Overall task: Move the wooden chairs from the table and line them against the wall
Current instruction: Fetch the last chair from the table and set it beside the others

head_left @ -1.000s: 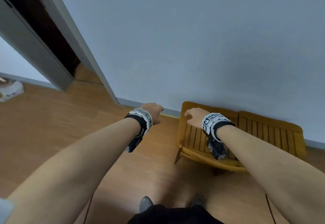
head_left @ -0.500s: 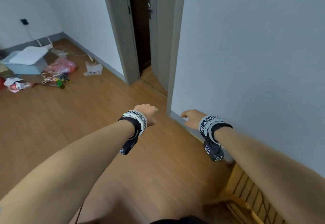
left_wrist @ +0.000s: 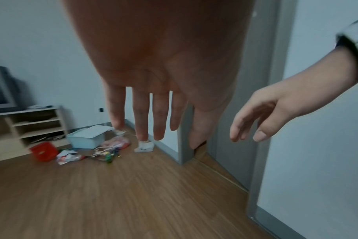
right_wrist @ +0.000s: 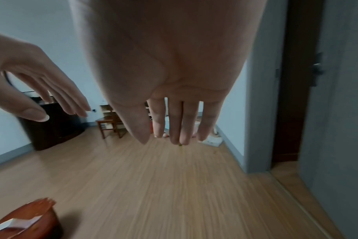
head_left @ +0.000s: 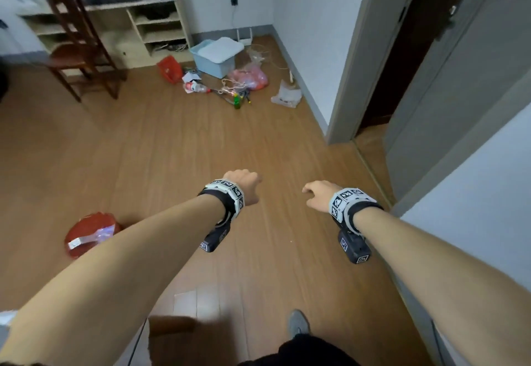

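Note:
Both hands hang empty over the wooden floor. My left hand has its fingers straight and spread, holding nothing. My right hand has relaxed fingers pointing down, also empty. A dark wooden chair with a tall slatted back stands far off at the upper left, in front of a shelf unit; in the right wrist view the chair is small and distant. No chair is near either hand. The light wooden chair seen earlier by the wall is out of view.
A grey wall and an open doorway lie on the right. A blue bin, bags and small litter crowd the far corner. A red round container sits on the floor at my left. A shelf unit holds a television.
My view has swung left, away from the wall and the light wooden chair, toward the room. My right hand has left that chair's back. Both hands stay extended and empty.

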